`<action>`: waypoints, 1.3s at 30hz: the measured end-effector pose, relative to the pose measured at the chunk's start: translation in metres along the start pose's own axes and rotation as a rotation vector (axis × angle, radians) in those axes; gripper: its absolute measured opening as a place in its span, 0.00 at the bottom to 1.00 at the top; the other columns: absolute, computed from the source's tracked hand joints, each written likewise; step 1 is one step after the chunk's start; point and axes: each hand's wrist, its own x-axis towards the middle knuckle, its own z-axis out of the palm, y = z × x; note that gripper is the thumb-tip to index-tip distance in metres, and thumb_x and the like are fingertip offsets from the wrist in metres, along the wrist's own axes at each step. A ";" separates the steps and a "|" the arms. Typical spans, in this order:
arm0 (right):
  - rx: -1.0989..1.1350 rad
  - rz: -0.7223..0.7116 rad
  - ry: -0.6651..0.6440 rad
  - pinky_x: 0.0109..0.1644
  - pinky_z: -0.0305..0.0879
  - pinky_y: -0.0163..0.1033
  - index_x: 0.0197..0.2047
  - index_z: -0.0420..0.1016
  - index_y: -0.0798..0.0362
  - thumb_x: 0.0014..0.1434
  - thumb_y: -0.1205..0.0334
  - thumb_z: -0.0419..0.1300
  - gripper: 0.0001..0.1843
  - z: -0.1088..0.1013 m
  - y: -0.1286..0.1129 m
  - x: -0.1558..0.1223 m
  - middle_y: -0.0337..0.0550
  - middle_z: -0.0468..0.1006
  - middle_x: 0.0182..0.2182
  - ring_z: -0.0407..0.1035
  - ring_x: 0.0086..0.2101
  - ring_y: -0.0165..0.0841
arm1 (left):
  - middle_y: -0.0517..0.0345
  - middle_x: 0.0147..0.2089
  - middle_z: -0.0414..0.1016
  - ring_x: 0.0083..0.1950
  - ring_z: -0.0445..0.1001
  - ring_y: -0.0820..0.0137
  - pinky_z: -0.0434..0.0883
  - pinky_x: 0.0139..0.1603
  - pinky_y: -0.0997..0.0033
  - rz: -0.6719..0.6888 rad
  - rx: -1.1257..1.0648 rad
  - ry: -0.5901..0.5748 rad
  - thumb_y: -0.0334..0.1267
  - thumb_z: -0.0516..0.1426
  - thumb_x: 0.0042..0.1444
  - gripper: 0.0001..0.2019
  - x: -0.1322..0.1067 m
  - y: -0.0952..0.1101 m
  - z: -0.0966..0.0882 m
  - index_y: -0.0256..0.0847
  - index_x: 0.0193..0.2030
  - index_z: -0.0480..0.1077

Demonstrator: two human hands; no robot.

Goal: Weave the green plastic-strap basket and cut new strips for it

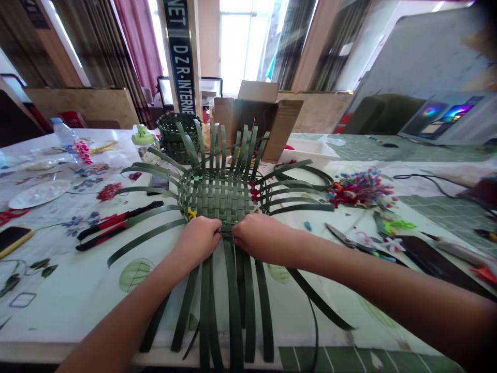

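A flat mat of woven dark green strips [219, 199] lies on the table, with long loose strip ends fanning out on all sides. My left hand [198, 241] and my right hand [256, 235] both grip its front edge, their fingertips close together at the middle. The loose strips [233, 295] run from under my hands towards me. A small yellow clip [191, 213] sits on the weave's front left corner, just beyond my left hand. The fingers hide part of the front edge.
Red-handled pliers [116, 225] lie to the left, and scissors [349, 241] to the right near a pile of colourful craft pieces [361, 189]. A small woven green basket [178, 137], a white tray [310, 150] and a cardboard box [256, 116] stand behind the mat.
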 end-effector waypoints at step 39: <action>0.219 0.010 0.291 0.38 0.65 0.44 0.49 0.69 0.61 0.51 0.51 0.60 0.27 0.061 -0.019 -0.006 0.54 0.73 0.42 0.69 0.38 0.42 | 0.54 0.31 0.76 0.36 0.76 0.59 0.63 0.30 0.67 0.118 0.058 -0.037 0.29 0.47 0.53 0.09 -0.003 -0.002 0.006 0.43 0.33 0.68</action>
